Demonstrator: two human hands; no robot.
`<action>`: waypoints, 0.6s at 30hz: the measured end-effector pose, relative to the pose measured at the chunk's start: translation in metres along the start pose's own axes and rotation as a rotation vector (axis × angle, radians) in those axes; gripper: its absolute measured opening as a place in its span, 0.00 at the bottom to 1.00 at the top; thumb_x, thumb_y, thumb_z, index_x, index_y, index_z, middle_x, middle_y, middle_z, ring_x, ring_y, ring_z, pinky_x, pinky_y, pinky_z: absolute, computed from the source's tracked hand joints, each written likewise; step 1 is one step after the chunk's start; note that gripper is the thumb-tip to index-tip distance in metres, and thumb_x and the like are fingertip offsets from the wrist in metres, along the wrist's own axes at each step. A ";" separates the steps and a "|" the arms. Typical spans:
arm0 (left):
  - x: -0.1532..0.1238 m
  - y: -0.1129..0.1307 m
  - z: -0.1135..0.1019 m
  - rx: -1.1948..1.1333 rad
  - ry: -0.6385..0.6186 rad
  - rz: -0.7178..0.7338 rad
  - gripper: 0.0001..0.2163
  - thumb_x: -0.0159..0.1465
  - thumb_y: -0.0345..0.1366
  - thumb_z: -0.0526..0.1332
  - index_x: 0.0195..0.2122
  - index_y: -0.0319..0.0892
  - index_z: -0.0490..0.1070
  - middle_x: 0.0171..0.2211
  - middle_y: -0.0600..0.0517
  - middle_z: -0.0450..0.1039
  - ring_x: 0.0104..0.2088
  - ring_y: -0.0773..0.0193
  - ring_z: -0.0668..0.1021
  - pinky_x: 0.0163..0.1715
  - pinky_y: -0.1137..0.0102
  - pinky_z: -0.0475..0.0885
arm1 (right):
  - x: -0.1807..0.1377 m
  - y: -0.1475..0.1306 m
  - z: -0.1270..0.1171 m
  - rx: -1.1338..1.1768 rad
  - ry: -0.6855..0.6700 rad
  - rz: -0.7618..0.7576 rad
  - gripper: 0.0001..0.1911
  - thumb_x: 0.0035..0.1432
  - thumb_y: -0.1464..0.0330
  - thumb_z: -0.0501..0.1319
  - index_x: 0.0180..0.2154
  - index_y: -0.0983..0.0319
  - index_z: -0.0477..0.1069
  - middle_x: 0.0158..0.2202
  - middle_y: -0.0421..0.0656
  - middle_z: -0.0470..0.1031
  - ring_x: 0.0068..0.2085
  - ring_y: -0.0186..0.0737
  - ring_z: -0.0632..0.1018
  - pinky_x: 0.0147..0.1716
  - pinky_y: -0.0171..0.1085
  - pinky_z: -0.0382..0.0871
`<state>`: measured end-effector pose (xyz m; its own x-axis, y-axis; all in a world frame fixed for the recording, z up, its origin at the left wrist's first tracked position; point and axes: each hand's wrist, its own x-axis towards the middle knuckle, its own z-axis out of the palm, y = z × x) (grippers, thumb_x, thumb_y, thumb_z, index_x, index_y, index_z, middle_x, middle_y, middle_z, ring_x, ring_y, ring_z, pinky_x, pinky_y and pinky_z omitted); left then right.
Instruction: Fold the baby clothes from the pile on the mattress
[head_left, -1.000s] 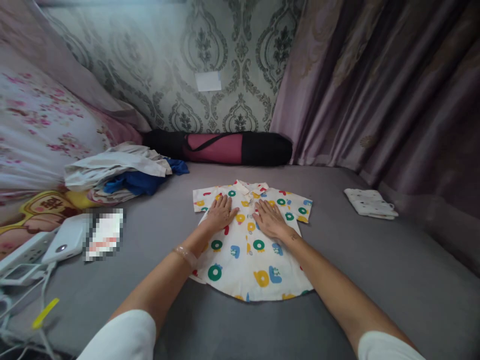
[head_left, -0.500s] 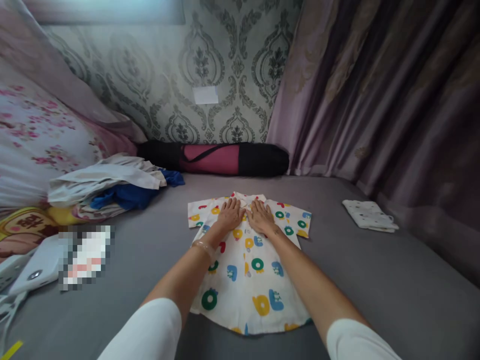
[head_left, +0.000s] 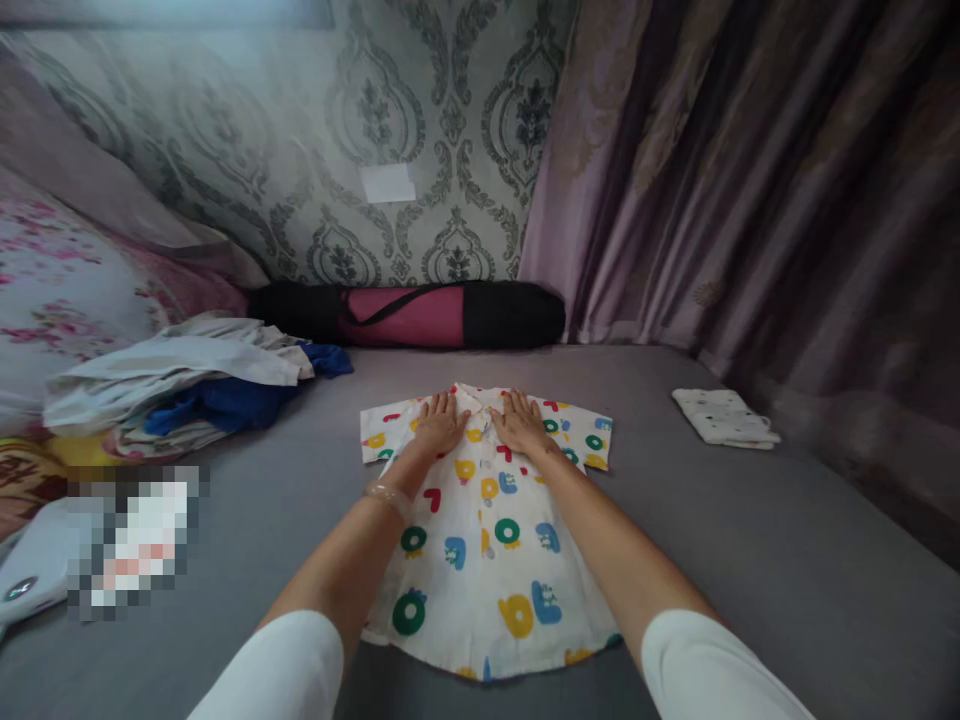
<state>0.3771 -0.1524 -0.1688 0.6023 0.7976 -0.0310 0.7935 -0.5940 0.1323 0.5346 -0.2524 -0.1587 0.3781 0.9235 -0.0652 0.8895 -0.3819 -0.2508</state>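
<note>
Open grey sheet [head_left: 667, 490] between shirt [head_left: 469, 515] and obstructing folded cloth [head_left: 726, 418]

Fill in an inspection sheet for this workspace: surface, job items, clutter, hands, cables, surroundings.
Surface: gray sheet, soft-looking.
Job items: shirt, spread out, collar away from the person.
Clutter: clothes pile, blurred-out item and white device on the left; folded cloth on the right; bag at the back.
Hands: left hand and right hand palm-down on the shirt's upper front, either side of the button line.
Cables: white strand by the device, cut off by the frame; can't confirm.
Surroundings: patterned wall; curtain on the right.
</note>
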 end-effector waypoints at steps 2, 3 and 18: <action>-0.002 -0.009 -0.004 0.007 -0.002 -0.041 0.32 0.70 0.50 0.36 0.68 0.35 0.50 0.69 0.40 0.46 0.69 0.50 0.51 0.65 0.55 0.49 | -0.004 0.007 -0.003 -0.003 0.042 0.013 0.36 0.69 0.55 0.35 0.69 0.72 0.44 0.71 0.51 0.41 0.70 0.45 0.43 0.66 0.47 0.34; -0.004 -0.015 -0.005 0.018 0.024 -0.079 0.32 0.70 0.50 0.36 0.68 0.33 0.51 0.69 0.39 0.46 0.69 0.49 0.51 0.65 0.54 0.48 | -0.006 0.011 -0.004 -0.017 0.077 0.032 0.36 0.69 0.55 0.35 0.69 0.73 0.44 0.71 0.52 0.40 0.70 0.46 0.43 0.66 0.48 0.33; -0.030 -0.088 -0.012 -0.021 0.037 -0.291 0.32 0.69 0.49 0.38 0.67 0.32 0.53 0.68 0.36 0.49 0.68 0.48 0.54 0.64 0.53 0.51 | -0.038 0.061 -0.012 -0.040 0.027 0.216 0.37 0.68 0.55 0.35 0.68 0.74 0.44 0.71 0.53 0.41 0.70 0.48 0.44 0.67 0.49 0.35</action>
<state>0.2877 -0.1228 -0.1677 0.3457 0.9377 -0.0343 0.9303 -0.3377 0.1434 0.5772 -0.3116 -0.1602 0.5675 0.8187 -0.0870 0.7962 -0.5727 -0.1954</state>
